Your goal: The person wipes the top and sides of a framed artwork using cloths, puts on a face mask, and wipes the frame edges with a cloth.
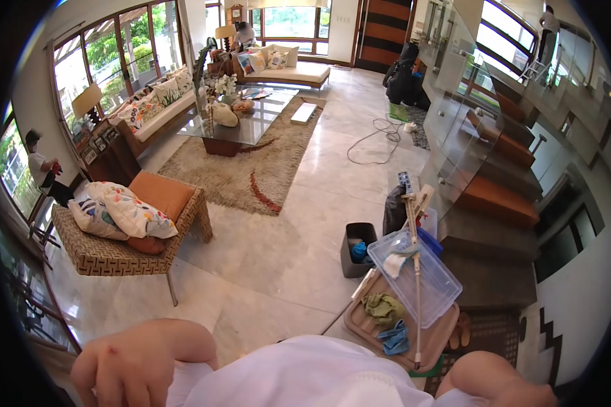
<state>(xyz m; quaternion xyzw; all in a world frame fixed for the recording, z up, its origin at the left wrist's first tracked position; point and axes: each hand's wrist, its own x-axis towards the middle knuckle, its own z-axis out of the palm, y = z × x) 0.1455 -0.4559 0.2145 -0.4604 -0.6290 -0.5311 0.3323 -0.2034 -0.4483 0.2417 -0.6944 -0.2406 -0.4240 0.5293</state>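
Brown tray (436, 339): lay near the right hand (526, 395), apart from it, with a green cloth (383, 307) and a blue cloth (394, 338) on it, partly beneath a clear plastic piece (440, 288) and a long pole (418, 308). Saw the left hand (125, 363) bent downward, nearest the woven chair (112, 261). Could not tell, for either hand, the spread of the fingers or anything held, with fingertips out of sight.

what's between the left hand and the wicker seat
In the head view, pale floor lies between the left hand and the wicker seat, with the seat's thin leg standing there.
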